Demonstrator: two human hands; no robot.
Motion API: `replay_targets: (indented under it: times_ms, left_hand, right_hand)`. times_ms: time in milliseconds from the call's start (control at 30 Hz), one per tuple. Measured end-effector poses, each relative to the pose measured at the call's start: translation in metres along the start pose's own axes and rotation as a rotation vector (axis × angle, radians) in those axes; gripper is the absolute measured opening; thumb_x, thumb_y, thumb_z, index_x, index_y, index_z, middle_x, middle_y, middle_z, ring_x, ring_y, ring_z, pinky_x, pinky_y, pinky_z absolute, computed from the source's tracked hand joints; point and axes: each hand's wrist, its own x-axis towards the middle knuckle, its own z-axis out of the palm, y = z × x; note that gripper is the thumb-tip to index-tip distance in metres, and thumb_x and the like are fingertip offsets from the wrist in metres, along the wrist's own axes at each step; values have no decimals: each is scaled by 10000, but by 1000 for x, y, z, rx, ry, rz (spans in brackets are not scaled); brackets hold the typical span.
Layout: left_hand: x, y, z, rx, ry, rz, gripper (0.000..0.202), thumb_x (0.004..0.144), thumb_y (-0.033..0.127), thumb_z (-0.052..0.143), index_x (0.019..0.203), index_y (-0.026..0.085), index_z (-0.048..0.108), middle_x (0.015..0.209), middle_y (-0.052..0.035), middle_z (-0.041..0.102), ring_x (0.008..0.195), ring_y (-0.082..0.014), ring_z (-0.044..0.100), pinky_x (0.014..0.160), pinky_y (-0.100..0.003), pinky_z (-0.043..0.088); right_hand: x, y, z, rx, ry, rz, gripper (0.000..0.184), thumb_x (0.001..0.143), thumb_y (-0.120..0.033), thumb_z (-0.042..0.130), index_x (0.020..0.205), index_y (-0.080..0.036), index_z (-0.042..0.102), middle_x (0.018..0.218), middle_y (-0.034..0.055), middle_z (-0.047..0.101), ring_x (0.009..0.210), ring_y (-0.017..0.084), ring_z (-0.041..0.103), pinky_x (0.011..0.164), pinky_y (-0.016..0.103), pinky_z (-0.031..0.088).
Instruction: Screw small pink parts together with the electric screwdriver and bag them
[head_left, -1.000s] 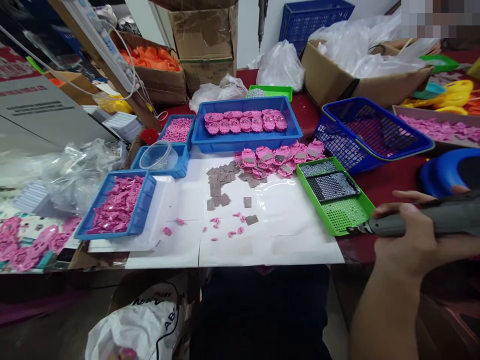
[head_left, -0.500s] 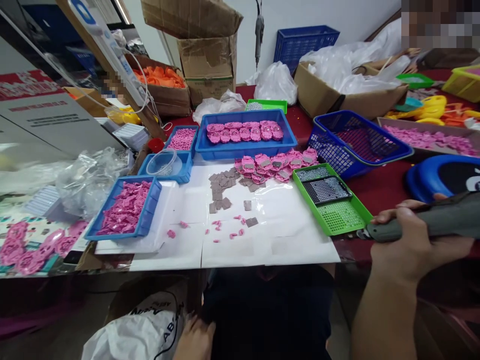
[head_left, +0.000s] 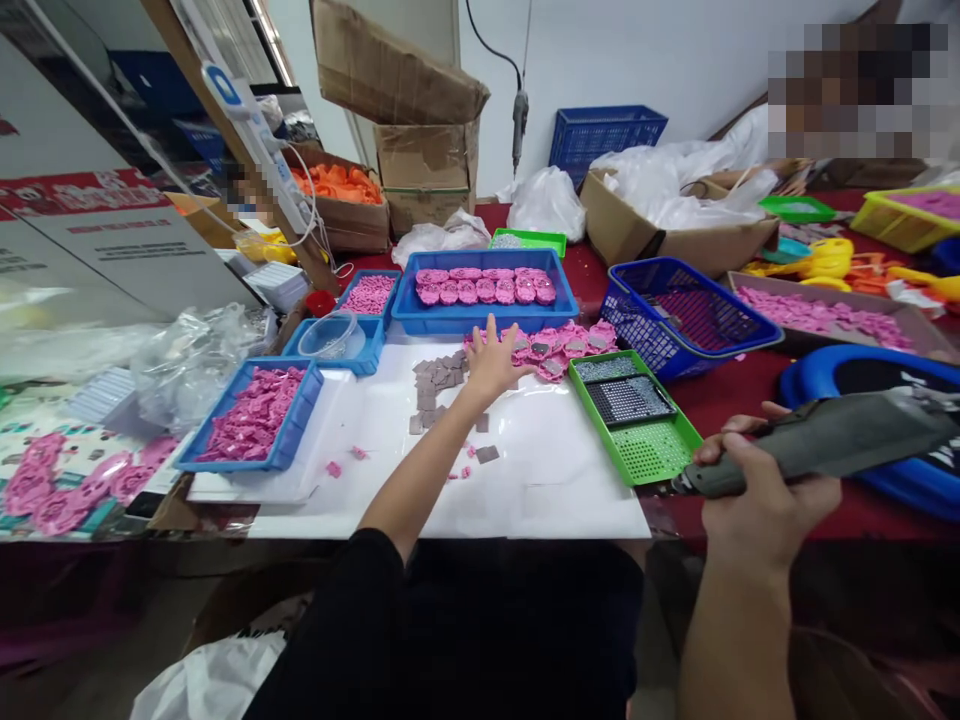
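My left hand (head_left: 495, 362) reaches over the table with its fingers spread, at the left end of a pile of pink plastic pieces (head_left: 551, 345) with grey inserts. Grey square plates (head_left: 431, 388) lie beside and below that hand. My right hand (head_left: 757, 500) is wrapped round a grey electric screwdriver (head_left: 832, 440), whose tip points left, close to the front corner of a green tray (head_left: 626, 462). That tray holds small metal screws and a black perforated plate (head_left: 630, 400). Behind the left hand, a blue tray (head_left: 487, 320) bears rows of pink assembled pieces.
Blue trays of pink parts (head_left: 255, 415) and pink bits (head_left: 369, 293) stand on the left. A blue basket (head_left: 690, 315) and a blue round object (head_left: 870, 400) are on the right. Another screwdriver (head_left: 519, 130) hangs at the back. Small pink parts (head_left: 334, 468) lie on the white sheet.
My left hand has come up from below the table edge and reached forward to the pink pile, fingers spread. My right hand, still holding the screwdriver, has shifted slightly left; the view has tilted.
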Motion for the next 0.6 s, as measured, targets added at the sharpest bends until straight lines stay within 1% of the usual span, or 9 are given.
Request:
replay_targets:
  times_ms: [67, 133, 233, 333, 467, 600]
  left_hand:
    - [15, -2, 8, 86, -21, 12, 979, 956, 687, 851, 1764, 292, 463, 1896, -224, 260, 1712, -588, 290, 1325, -769, 370]
    - [21, -5, 16, 139, -6, 32, 909, 1002, 710, 777, 1746, 276, 489, 1867, -231, 321, 1679, -563, 354, 1296, -739, 418]
    - [23, -8, 24, 163, 15, 71, 782, 1053, 677, 715, 1695, 261, 554, 1774, -228, 455, 1589, -502, 459, 1241, -659, 486]
    - [24, -10, 28, 183, 21, 106, 700, 1066, 611, 715, 1662, 266, 589, 1666, -210, 560, 1506, -458, 508, 1191, -608, 517]
    - [27, -13, 32, 201, 24, 130, 647, 1067, 554, 713, 1641, 272, 615, 1626, -192, 592, 1483, -446, 495, 1180, -604, 510]
    - [29, -18, 37, 194, 26, 156, 584, 1096, 500, 667, 1637, 285, 616, 1666, -176, 564, 1511, -434, 458, 1186, -599, 504]
  right_hand:
    - [0, 2, -1, -10, -8, 1, 467, 533, -242, 876, 967, -210, 704, 729, -54, 676, 493, 134, 559, 495, 277, 453]
    - [2, 5, -2, -24, -7, 1, 452, 540, -249, 875, 957, -213, 704, 729, -55, 675, 499, 135, 565, 500, 278, 457]
    - [4, 8, -2, -37, -1, 6, 440, 542, -255, 873, 945, -212, 702, 724, -55, 677, 497, 136, 564, 499, 278, 457]
    - [6, 10, -1, -40, -3, 11, 439, 551, -250, 872, 953, -208, 699, 726, -53, 676, 496, 136, 566, 503, 281, 461]
    - [6, 13, -2, -31, -2, 16, 451, 553, -245, 878, 963, -202, 694, 737, -50, 676, 504, 134, 568, 506, 282, 463]
    - [3, 16, -1, -32, 7, 4, 441, 558, -245, 869, 962, -208, 697, 734, -53, 676, 492, 139, 566, 495, 286, 466]
